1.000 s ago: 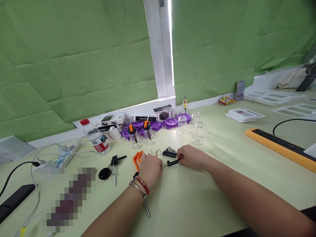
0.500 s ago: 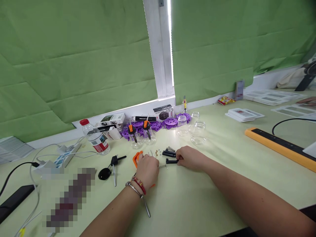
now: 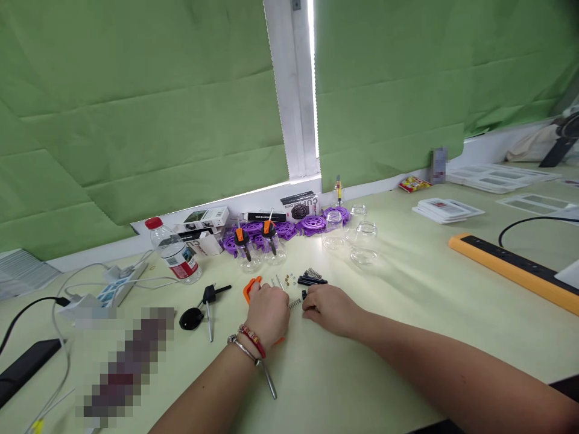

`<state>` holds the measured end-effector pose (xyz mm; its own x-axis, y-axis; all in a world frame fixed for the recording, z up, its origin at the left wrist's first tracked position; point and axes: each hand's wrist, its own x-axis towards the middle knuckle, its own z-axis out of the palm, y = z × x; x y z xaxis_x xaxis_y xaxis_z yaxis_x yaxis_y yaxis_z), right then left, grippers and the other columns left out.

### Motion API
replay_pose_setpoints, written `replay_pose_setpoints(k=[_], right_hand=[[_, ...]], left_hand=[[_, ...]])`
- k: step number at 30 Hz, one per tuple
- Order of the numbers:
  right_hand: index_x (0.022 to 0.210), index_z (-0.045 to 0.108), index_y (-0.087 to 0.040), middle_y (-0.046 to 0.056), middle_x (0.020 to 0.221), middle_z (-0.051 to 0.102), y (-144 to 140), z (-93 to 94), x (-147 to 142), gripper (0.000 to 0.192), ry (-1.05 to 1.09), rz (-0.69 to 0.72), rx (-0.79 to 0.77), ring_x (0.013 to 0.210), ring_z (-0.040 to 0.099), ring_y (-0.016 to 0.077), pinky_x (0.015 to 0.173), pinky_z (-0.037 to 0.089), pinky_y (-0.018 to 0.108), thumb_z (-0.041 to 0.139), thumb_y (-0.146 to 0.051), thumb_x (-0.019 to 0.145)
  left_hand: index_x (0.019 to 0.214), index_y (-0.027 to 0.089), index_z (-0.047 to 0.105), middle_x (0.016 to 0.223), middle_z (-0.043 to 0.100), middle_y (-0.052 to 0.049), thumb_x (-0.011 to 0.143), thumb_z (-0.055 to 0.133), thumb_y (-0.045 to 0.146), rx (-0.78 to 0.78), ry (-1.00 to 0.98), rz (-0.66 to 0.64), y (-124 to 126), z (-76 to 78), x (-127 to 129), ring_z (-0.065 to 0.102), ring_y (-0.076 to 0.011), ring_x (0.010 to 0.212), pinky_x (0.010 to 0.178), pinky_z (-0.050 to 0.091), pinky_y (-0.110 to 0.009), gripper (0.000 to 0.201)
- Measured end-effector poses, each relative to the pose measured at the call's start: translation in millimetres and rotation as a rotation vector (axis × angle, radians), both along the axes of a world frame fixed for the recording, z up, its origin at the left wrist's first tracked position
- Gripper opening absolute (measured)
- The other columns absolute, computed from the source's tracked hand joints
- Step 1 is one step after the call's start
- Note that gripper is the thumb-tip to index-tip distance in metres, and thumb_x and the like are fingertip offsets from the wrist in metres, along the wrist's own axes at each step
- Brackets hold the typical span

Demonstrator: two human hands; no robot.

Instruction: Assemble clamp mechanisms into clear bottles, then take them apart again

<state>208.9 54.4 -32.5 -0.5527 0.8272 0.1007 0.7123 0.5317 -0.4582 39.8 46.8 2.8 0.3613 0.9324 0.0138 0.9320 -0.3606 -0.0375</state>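
Left hand point(image 3: 268, 312) is curled over an orange clamp piece point(image 3: 250, 287) mid-bench; grip cannot be told. Right hand point(image 3: 329, 308) is closed on a black part point(image 3: 305, 295), a small spring point(image 3: 295, 302) lying between the hands. Glass jars point(image 3: 363, 243) stand behind.

Single head-worn view, aimed forward and down across table point(image 3: 407, 313) toward green blinds point(image 3: 136, 120); hands close below centre, window wall farther back.

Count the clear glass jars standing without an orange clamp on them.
3: one jar nearest the hands, one to its left, one behind by the purple discs. Others may be hidden.
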Motion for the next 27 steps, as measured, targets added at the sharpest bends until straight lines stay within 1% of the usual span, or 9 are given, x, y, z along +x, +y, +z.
replay_pose_setpoints(k=[3, 8, 11, 13, 16, 18, 22, 27], right_hand=[[0.076, 0.072, -0.02, 0.003, 0.078, 0.065, 1, -0.4, -1, 0.02, 0.02, 0.006, 0.01, 0.074, 0.059, 0.0146, 0.063, 0.038, 0.022, 0.053, -0.021, 0.082], [0.076, 0.071, -0.019, 0.003, 0.078, 0.064, -1, -2.1, -3, 0.019, 0.006, -0.002, 0.016, 0.071, 0.058, 0.0143, 0.061, 0.038, 0.022, 0.052, -0.018, 0.08], [0.075, 0.069, -0.018, 0.004, 0.079, 0.064, 3, -2.4, -2, 0.019, -0.006, -0.015, 0.032, 0.071, 0.058, 0.0144, 0.062, 0.038, 0.022, 0.051, -0.015, 0.08], [0.076, 0.068, -0.017, 0.004, 0.082, 0.064, 11, -0.5, 3, 0.02, 0.025, -0.079, 0.054, 0.072, 0.057, 0.0139, 0.064, 0.038, 0.022, 0.049, -0.015, 0.082], [0.079, 0.066, -0.017, 0.004, 0.087, 0.064, 31, 3.2, 15, 0.021, 0.109, -0.267, 0.099, 0.073, 0.056, 0.0129, 0.066, 0.039, 0.023, 0.046, -0.019, 0.085], [0.08, 0.066, -0.018, 0.004, 0.088, 0.064, 44, 2.9, 22, 0.02, 0.139, -0.331, 0.093, 0.074, 0.056, 0.0133, 0.068, 0.04, 0.024, 0.048, -0.023, 0.085], [0.083, 0.066, -0.019, 0.002, 0.089, 0.065, 60, -5.6, 28, 0.017, 0.163, -0.273, 0.059, 0.075, 0.055, 0.0134, 0.069, 0.041, 0.025, 0.049, -0.024, 0.084], [0.087, 0.066, -0.02, 0.003, 0.092, 0.065, 61, -14.4, 25, 0.018, 0.15, -0.233, 0.04, 0.075, 0.056, 0.0131, 0.07, 0.042, 0.025, 0.05, -0.023, 0.083]], left_hand=[[0.054, 0.017, 0.063, 0.059, 0.06, -0.008, 0.071, 0.049, 0.011, 0.001, -0.005, 0.001, 0, 0.1, -1, 0.055, -0.0226, 0.073, 0.08, 0.032, -0.039, 0.023], [0.055, 0.018, 0.062, 0.059, 0.059, -0.006, 0.073, 0.049, 0.013, 0.008, -0.014, 0.006, 0, -2.0, -2, 0.055, -0.0221, 0.075, 0.081, 0.032, -0.039, 0.023], [0.055, 0.018, 0.063, 0.059, 0.06, -0.006, 0.071, 0.049, 0.012, 0.008, -0.01, -0.002, -1, -2.6, -3, 0.055, -0.0217, 0.074, 0.08, 0.032, -0.038, 0.022], [0.055, 0.018, 0.064, 0.058, 0.059, -0.007, 0.07, 0.048, 0.01, 0.008, -0.01, -0.006, -1, -2.8, -3, 0.055, -0.0217, 0.074, 0.078, 0.032, -0.038, 0.023], [0.055, 0.018, 0.064, 0.058, 0.059, -0.007, 0.07, 0.047, 0.009, 0.017, -0.012, -0.015, -2, -3.7, -3, 0.054, -0.0218, 0.072, 0.075, 0.032, -0.038, 0.024], [0.055, 0.018, 0.063, 0.058, 0.059, -0.007, 0.071, 0.046, 0.009, 0.018, -0.017, -0.019, -2, -4.7, -4, 0.054, -0.0215, 0.072, 0.075, 0.032, -0.038, 0.025], [0.053, 0.018, 0.061, 0.057, 0.057, -0.006, 0.071, 0.046, 0.008, 0.029, -0.038, -0.03, 0, -6.8, -6, 0.053, -0.0208, 0.071, 0.076, 0.033, -0.038, 0.025], [0.052, 0.017, 0.06, 0.057, 0.057, -0.006, 0.071, 0.045, 0.007, 0.037, -0.05, -0.035, 0, -8.4, -7, 0.052, -0.0208, 0.07, 0.074, 0.033, -0.038, 0.026]])
